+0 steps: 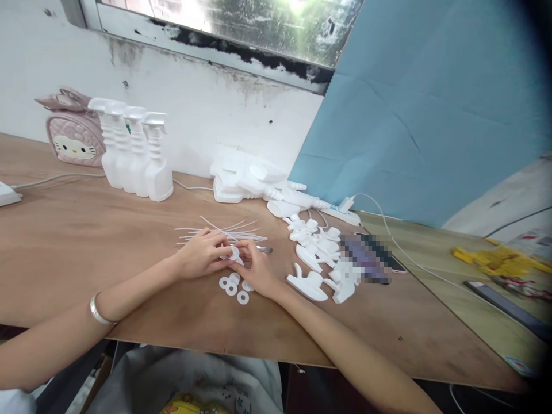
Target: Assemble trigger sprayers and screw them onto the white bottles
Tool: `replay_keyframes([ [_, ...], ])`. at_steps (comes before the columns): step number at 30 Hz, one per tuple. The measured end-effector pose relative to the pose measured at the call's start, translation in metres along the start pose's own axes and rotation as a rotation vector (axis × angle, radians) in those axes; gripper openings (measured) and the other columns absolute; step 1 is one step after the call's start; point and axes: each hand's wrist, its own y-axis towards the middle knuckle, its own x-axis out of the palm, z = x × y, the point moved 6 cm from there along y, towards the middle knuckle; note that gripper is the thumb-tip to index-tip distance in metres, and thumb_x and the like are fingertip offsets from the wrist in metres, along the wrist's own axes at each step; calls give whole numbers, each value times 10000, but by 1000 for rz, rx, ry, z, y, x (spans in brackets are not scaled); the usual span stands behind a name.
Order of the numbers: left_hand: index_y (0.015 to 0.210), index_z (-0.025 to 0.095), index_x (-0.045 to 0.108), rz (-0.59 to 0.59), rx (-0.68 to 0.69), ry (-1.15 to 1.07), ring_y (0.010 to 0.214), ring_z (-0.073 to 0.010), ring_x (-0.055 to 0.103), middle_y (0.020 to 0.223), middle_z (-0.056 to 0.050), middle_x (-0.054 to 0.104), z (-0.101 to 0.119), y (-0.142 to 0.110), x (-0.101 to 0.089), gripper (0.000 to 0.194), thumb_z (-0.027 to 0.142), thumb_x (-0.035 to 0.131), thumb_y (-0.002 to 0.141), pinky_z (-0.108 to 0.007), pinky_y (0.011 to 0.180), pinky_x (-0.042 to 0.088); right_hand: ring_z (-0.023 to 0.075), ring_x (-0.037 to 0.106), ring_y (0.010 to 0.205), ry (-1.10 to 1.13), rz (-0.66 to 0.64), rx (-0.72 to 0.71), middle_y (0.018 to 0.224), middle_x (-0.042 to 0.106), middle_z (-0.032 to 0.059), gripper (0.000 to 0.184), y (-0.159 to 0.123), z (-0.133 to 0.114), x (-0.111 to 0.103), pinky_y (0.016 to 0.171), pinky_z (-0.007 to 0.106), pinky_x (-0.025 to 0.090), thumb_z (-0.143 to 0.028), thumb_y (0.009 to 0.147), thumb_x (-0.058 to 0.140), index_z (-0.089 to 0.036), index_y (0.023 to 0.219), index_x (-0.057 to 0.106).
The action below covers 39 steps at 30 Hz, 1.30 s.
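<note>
In front of me my left hand (204, 254) and my right hand (259, 269) meet fingertip to fingertip. Pinched between them is a small white washer (235, 251); another bit of white plastic shows just under it, partly covered by the fingers. Several flat white washers (242, 297) lie loose on the table below my hands, some overlapping. Thin white tubes (245, 236) are scattered behind the hands, and a dark pen-like object (264, 249) pokes out beside them. To the right lies a pile of white trigger spray heads (308, 284).
White spray bottles (157, 178) stand at the back left beside a pink bag (73, 141). More white bottles (245, 178) lie against the wall. A power strip (345, 215) with a cable, phones (366, 259) and a yellow item (491, 261) are on the right of the wooden table (107, 241).
</note>
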Motion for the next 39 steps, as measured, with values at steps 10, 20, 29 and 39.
replay_keyframes([
  [10, 803, 187, 580, 8, -25, -78, 787, -155, 469, 868, -41, 540, -5, -1, 2, 193, 303, 438, 863, -264, 690, 300, 151, 619, 851, -1, 23, -3, 921, 638, 33, 291, 0, 4, -1, 749, 318, 499, -309, 737, 575, -206, 954, 410],
  [20, 842, 189, 592, -3, -10, -52, 760, -157, 456, 867, -53, 522, -1, -2, 3, 222, 282, 392, 873, -275, 715, 328, 152, 615, 870, 2, 19, 7, 931, 637, 34, 284, 0, 3, 0, 761, 333, 503, -306, 742, 568, -206, 955, 408],
  [29, 856, 204, 550, 32, 34, 40, 902, -184, 457, 985, -62, 510, 2, -2, 4, 202, 292, 371, 883, -315, 778, 284, 144, 612, 864, 34, 20, -6, 940, 628, 35, 281, 0, 3, 0, 741, 300, 502, -301, 743, 571, -207, 957, 416],
  [39, 875, 206, 544, 5, 8, 37, 897, -184, 457, 994, -61, 500, 6, -1, 4, 155, 254, 398, 858, -323, 767, 273, 146, 614, 860, 6, 8, -23, 936, 636, 34, 266, 0, -1, -1, 741, 302, 500, -232, 736, 565, -206, 954, 416],
])
